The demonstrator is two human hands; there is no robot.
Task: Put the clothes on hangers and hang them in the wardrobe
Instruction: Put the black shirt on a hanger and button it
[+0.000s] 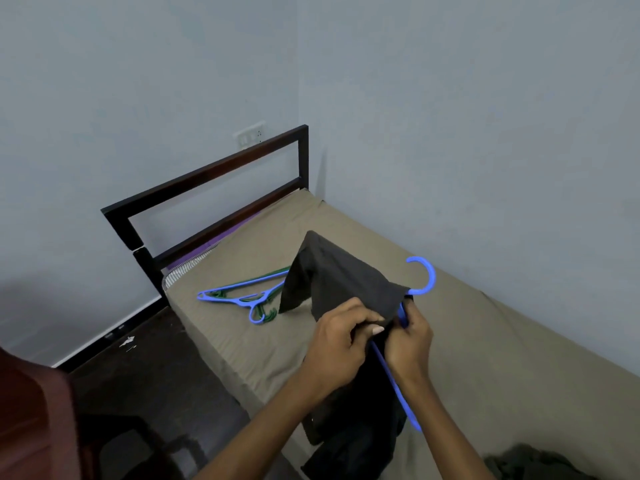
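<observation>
Over a bed with a taupe fitted sheet, a person is fitting a dark charcoal cloth garment onto a bright blue plastic hanger. The step in hand looks like dressing the hanger: one arm of it is already inside the fabric, which peaks up like a tent, while the hook sticks out bare at the right and the other arm runs down uncovered toward the viewer. The left hand pinches a fold of the garment near the hanger's neck, fingers curled round the cloth. The right hand grips the hanger just below the hook, fingers wrapped about it and some fabric.

Further up the bed lies a small pile of spare blue and green plastic hangers, well apart from the hands. Another dark crumpled garment sits at the lower right.

The next move probably calls for drawing the cloth over the bare arm and squaring it. No wardrobe is in view.
</observation>
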